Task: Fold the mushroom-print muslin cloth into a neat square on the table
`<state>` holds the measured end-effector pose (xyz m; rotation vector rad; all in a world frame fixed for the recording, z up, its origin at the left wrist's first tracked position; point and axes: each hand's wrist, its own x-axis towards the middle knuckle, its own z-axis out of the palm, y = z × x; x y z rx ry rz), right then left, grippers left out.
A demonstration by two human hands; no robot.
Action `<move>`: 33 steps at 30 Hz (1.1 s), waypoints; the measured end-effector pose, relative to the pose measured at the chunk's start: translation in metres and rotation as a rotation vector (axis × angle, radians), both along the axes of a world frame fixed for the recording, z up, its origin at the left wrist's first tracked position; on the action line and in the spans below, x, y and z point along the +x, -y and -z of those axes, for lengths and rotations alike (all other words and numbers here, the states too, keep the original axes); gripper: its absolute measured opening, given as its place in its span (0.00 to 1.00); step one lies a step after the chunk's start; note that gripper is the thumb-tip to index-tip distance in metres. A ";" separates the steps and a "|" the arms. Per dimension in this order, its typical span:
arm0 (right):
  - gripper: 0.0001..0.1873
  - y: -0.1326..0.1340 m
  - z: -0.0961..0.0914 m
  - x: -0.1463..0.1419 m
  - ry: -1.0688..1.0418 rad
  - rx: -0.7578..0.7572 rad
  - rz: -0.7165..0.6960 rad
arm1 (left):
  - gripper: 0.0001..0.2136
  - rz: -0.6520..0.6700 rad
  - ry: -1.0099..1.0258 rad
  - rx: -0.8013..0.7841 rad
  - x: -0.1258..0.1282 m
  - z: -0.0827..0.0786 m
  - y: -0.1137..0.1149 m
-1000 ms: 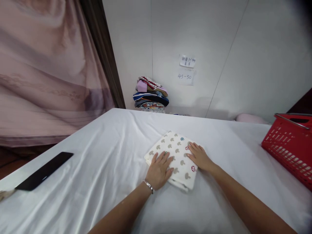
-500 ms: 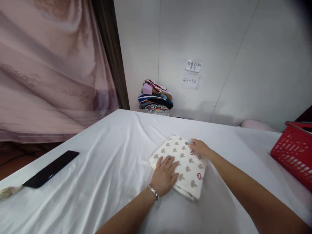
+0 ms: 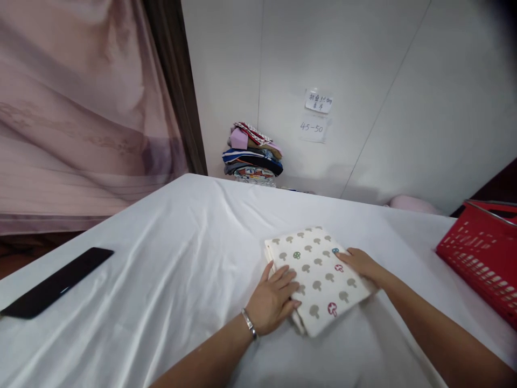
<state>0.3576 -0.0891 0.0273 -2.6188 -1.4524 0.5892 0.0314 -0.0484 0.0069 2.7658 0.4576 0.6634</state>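
Observation:
A folded white cloth [image 3: 317, 280] with grey, red, green and blue mushroom prints lies turned at an angle on the white-covered table. My left hand [image 3: 272, 302], a silver bracelet at its wrist, rests with spread fingers against the cloth's left edge, fingertips on top of it. At the opposite side, my right hand [image 3: 359, 264] has hold of the right edge, index finger stretched over the top; its other fingers are partly hidden.
A red plastic basket [image 3: 480, 258] stands at the table's right side. To the left lies a flat black object [image 3: 60, 283]. Behind the far table edge rises a stack of folded fabrics [image 3: 253, 153] by the wall, where paper notes [image 3: 315, 129] hang. Pink curtain [image 3: 81, 108] hangs at left.
The folded cloth has turned clockwise and shifted a little right. My right hand moved with it, while the left slid from its top toward the left edge. The view has shifted slightly.

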 end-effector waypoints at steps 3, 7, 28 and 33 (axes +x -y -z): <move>0.28 0.021 0.000 0.001 0.062 -0.075 0.032 | 0.11 -0.003 0.051 -0.048 0.002 -0.001 0.003; 0.26 0.023 -0.012 -0.019 0.185 0.108 -0.128 | 0.09 -0.003 0.155 -0.081 0.007 -0.002 0.010; 0.23 -0.068 -0.010 -0.118 0.055 0.432 -0.706 | 0.12 0.207 0.093 0.036 0.015 0.007 0.031; 0.20 -0.102 -0.009 -0.143 -0.015 0.305 -0.813 | 0.09 0.281 0.028 0.046 0.014 0.009 0.039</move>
